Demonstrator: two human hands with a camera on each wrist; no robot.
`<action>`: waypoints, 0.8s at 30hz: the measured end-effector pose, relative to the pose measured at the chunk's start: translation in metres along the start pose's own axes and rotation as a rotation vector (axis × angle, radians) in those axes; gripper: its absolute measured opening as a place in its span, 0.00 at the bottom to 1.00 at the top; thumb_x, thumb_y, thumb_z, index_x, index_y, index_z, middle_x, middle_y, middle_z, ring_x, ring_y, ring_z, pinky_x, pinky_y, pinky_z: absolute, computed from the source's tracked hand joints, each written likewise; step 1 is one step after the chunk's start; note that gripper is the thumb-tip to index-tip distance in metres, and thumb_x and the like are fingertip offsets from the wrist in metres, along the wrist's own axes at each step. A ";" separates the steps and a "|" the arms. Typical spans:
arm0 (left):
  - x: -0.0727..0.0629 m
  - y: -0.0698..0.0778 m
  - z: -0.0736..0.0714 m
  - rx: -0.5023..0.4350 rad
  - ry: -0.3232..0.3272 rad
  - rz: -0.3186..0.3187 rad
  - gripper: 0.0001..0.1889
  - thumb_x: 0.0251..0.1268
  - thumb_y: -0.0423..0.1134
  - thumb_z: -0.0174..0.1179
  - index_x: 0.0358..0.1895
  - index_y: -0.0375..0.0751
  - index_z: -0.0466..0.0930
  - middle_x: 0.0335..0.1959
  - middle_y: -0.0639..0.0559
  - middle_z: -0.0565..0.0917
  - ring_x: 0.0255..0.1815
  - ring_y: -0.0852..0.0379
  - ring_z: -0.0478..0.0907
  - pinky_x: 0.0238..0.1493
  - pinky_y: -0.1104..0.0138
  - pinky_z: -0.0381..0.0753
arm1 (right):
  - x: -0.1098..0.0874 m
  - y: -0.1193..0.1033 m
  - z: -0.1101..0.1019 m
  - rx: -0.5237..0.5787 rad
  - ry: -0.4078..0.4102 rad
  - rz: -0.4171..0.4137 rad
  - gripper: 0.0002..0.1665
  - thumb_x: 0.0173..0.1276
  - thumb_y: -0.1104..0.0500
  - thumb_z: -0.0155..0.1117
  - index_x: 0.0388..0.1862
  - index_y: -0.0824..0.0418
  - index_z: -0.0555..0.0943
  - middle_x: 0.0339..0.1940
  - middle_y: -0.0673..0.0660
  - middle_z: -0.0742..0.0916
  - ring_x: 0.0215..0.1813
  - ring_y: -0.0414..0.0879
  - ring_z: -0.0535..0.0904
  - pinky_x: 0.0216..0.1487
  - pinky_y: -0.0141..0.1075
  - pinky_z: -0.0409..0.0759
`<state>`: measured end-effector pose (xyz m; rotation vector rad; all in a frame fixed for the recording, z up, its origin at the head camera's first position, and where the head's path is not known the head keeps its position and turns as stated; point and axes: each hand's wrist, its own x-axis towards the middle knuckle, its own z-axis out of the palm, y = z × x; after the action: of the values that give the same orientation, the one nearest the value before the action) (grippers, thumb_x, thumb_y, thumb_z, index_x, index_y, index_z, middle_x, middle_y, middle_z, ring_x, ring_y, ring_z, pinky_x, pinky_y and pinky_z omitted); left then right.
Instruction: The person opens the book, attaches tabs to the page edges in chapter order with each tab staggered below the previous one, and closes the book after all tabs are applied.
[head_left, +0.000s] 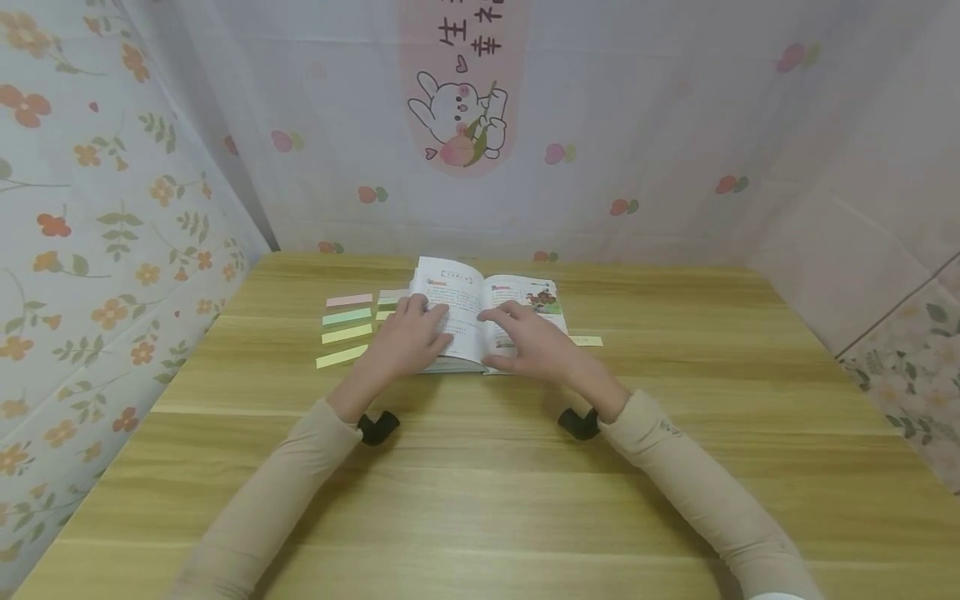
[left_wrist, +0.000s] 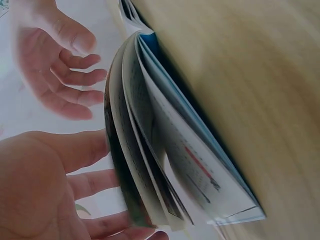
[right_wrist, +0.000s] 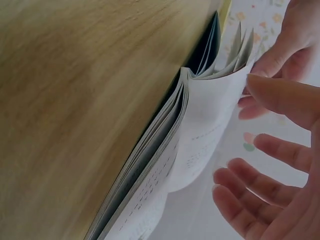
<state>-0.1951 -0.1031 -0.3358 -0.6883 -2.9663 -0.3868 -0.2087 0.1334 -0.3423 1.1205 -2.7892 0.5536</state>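
Note:
An open book (head_left: pixel 459 292) lies on the wooden table, printed text on its left page and text with a coloured picture on its right page. My left hand (head_left: pixel 408 337) rests on the left page near its outer edge, thumb and fingers spread; in the left wrist view its thumb (left_wrist: pixel 87 147) touches the raised pages (left_wrist: pixel 145 135). Above the right page is my right hand (head_left: pixel 540 342), its fingers loosely bent and holding nothing. Seen from the right wrist, the right fingers (right_wrist: pixel 250 185) stand apart from the curved white page (right_wrist: pixel 207 120).
Left of the book lie a pink strip (head_left: pixel 348 300), a green strip (head_left: pixel 347 317) and yellow strips (head_left: pixel 347 334); more strips are partly covered by the left hand. A yellow strip (head_left: pixel 587 341) shows at the book's right edge. A patterned curtain (head_left: pixel 600 125) hangs behind the table (head_left: pixel 480 500).

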 end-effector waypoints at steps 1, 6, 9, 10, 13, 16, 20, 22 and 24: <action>-0.001 -0.001 0.001 -0.003 0.000 0.001 0.23 0.77 0.44 0.53 0.67 0.33 0.72 0.62 0.28 0.70 0.61 0.32 0.66 0.56 0.46 0.76 | 0.000 0.000 0.001 -0.006 -0.004 0.002 0.36 0.64 0.49 0.75 0.68 0.58 0.74 0.60 0.61 0.79 0.55 0.55 0.78 0.53 0.48 0.79; -0.005 -0.003 0.003 -0.018 -0.007 -0.005 0.18 0.76 0.43 0.54 0.58 0.34 0.75 0.58 0.29 0.71 0.62 0.31 0.66 0.52 0.44 0.77 | 0.000 -0.002 0.003 -0.023 -0.024 0.000 0.33 0.64 0.50 0.75 0.65 0.58 0.75 0.57 0.61 0.80 0.50 0.53 0.78 0.51 0.46 0.80; -0.007 -0.006 0.005 -0.027 -0.019 -0.014 0.16 0.76 0.43 0.54 0.55 0.34 0.75 0.57 0.29 0.72 0.63 0.30 0.66 0.53 0.42 0.77 | 0.001 -0.004 0.006 -0.036 -0.031 -0.015 0.31 0.64 0.52 0.75 0.63 0.58 0.76 0.55 0.61 0.80 0.47 0.51 0.78 0.50 0.44 0.80; -0.007 -0.006 0.005 -0.028 -0.024 -0.017 0.16 0.76 0.42 0.54 0.56 0.33 0.76 0.58 0.29 0.72 0.64 0.30 0.65 0.54 0.42 0.77 | 0.002 -0.004 0.007 -0.043 -0.032 -0.023 0.30 0.64 0.52 0.75 0.62 0.59 0.76 0.54 0.60 0.80 0.46 0.51 0.78 0.49 0.43 0.80; -0.010 -0.009 0.006 -0.024 -0.034 -0.021 0.20 0.76 0.42 0.53 0.61 0.31 0.75 0.58 0.28 0.72 0.62 0.32 0.67 0.54 0.44 0.76 | 0.003 -0.006 0.012 -0.059 -0.047 -0.034 0.29 0.64 0.52 0.75 0.60 0.59 0.76 0.51 0.60 0.81 0.43 0.50 0.77 0.47 0.42 0.80; -0.012 -0.012 0.007 -0.023 -0.046 -0.034 0.23 0.76 0.43 0.52 0.64 0.30 0.73 0.55 0.30 0.73 0.56 0.36 0.69 0.50 0.48 0.77 | 0.003 -0.008 0.014 -0.067 -0.068 -0.026 0.29 0.64 0.51 0.75 0.59 0.58 0.76 0.50 0.59 0.81 0.41 0.49 0.77 0.45 0.42 0.79; -0.014 -0.016 0.009 -0.016 -0.070 -0.059 0.20 0.76 0.44 0.52 0.61 0.32 0.74 0.49 0.33 0.74 0.49 0.41 0.70 0.42 0.52 0.77 | 0.004 -0.011 0.016 -0.080 -0.096 0.004 0.27 0.64 0.50 0.75 0.58 0.57 0.76 0.46 0.56 0.80 0.38 0.47 0.76 0.40 0.40 0.78; -0.014 -0.017 0.010 -0.012 -0.075 -0.066 0.18 0.76 0.44 0.52 0.57 0.33 0.74 0.47 0.35 0.74 0.46 0.41 0.70 0.41 0.53 0.76 | 0.004 -0.012 0.015 -0.088 -0.111 0.018 0.27 0.64 0.51 0.75 0.57 0.56 0.75 0.43 0.55 0.80 0.37 0.46 0.75 0.38 0.39 0.77; -0.015 -0.018 0.010 -0.014 -0.083 -0.076 0.15 0.76 0.44 0.52 0.52 0.34 0.74 0.45 0.36 0.73 0.45 0.42 0.70 0.39 0.53 0.75 | 0.004 -0.013 0.015 -0.094 -0.126 0.034 0.26 0.64 0.51 0.75 0.56 0.56 0.75 0.42 0.54 0.79 0.36 0.46 0.75 0.36 0.39 0.77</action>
<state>-0.1897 -0.1226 -0.3517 -0.6095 -3.0781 -0.3939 -0.2020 0.1162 -0.3514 1.1282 -2.9114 0.3625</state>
